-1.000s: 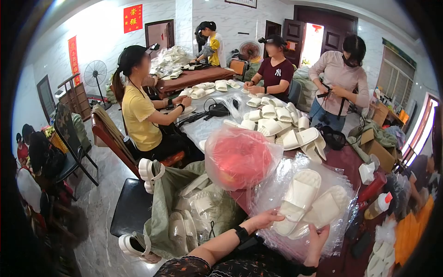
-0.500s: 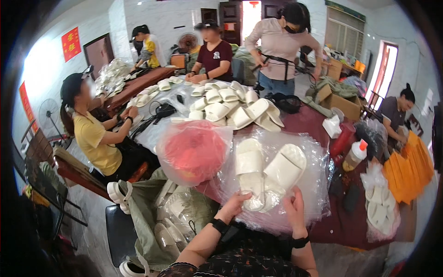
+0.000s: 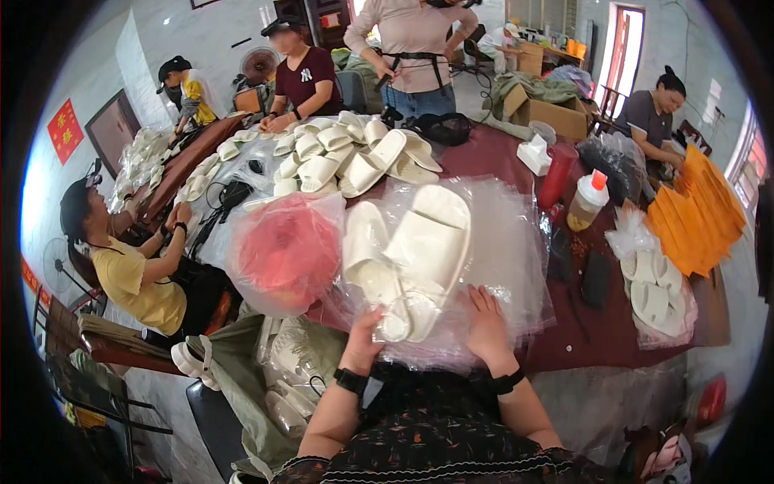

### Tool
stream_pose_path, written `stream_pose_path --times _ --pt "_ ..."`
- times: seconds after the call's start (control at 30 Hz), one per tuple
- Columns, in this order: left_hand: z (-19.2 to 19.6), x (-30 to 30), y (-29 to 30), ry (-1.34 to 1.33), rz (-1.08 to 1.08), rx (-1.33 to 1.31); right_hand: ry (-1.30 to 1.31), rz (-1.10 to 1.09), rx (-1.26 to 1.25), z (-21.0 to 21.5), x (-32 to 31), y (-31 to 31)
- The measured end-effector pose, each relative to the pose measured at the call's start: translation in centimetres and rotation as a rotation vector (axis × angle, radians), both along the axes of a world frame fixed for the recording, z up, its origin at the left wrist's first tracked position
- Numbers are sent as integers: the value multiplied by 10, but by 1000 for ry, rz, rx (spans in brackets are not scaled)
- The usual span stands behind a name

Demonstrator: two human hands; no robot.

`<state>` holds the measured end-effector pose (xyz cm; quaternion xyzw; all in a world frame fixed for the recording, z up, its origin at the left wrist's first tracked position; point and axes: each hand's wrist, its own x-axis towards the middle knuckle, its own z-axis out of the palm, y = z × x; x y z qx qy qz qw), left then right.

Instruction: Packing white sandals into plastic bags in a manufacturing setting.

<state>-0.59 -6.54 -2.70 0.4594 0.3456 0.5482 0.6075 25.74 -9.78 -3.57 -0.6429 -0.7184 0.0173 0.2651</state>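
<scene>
A pair of white slippers (image 3: 429, 230) lies over a stack of clear plastic bags (image 3: 508, 242) in front of me. Shiny clear film shows around their heel ends; I cannot tell how far it covers them. My left hand (image 3: 364, 337) is closed on the pair by the heels, its thumb on top. To the right of the slippers, my right hand (image 3: 486, 327) lies flat on the bag stack with its fingers stretched out and nothing in it. Left of the pair sits a red round bundle (image 3: 289, 254) wrapped in clear plastic.
Beyond the bags is a heap of white slippers (image 3: 322, 153). A bottle with an orange cap (image 3: 587, 202), a red cylinder (image 3: 556, 176) and bagged slippers (image 3: 657, 294) stand or lie to the right. An open sack (image 3: 242, 379) is at my left. Several people work around the table.
The slippers have shifted left across the bag stack with my left hand on them. My right hand has come away from the heel end and flattened on the bags. The view has turned right.
</scene>
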Motion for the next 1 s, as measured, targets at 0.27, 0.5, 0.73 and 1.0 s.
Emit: stream_pose_path --times 0.27,0.5,0.73,1.0 --pt "42 -130 -16 -166 545 73 14 -18 -1 -3 2 2" --pt "101 -312 -28 264 1107 296 -11 -30 12 -6 -3 -1" --pt "-25 -439 -51 584 1011 -29 2 4 81 -15 -10 4" --pt "-195 -403 -43 1849 400 0 23 41 21 -3 -3 5"
